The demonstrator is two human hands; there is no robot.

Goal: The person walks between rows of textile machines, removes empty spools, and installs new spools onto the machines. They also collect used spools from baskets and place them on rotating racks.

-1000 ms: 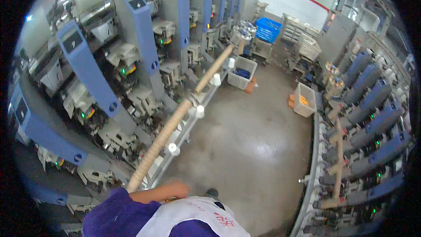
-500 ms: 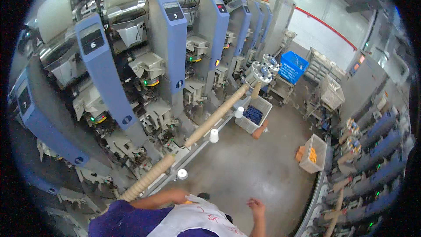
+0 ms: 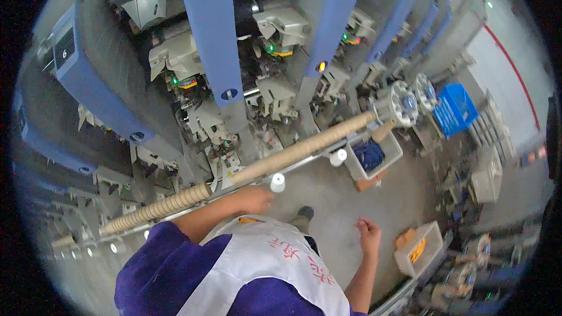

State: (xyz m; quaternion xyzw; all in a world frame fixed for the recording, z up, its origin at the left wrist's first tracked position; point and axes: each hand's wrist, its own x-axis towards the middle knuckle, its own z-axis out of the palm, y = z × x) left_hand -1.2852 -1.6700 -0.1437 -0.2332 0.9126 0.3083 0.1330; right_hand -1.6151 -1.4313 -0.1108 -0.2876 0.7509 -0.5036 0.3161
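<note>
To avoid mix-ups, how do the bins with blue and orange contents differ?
The bin with blue contents holds a broad pile; the bin with orange contents, a smaller one. The first is near a tan tube; the second, right of the right hand. Both are pale and open-topped.

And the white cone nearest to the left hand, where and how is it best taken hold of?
The cone is probably best gripped around its rounded side, coming from the aisle: that side looks open, while the rail runs along the other. The left hand is nearest.
</note>
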